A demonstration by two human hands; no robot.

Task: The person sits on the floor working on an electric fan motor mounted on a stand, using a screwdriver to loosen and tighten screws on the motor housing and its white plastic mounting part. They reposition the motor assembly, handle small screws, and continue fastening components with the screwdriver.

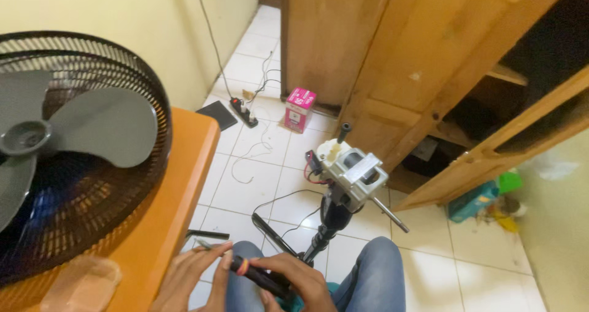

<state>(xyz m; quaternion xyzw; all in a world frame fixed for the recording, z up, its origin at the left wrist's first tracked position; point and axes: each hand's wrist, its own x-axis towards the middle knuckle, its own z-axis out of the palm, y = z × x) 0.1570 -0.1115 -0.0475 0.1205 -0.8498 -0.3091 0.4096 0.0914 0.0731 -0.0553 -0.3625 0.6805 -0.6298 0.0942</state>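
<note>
Between both knees: slim black plastic-handled tool (265, 278), red-and-yellow band near its end. Right hand (299, 282) clamped round it. Left hand (195, 275) fingers loosely apart, touching its banded end.

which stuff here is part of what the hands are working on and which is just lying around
In hand or in use:
- right hand gripping a dark screwdriver
- left hand touching its tip end
- bare fan motor on its stand, between the knees
- fan guard with grey blades on the orange table

Lying about:
- pink box
- power strip
- wooden cabinet
</note>
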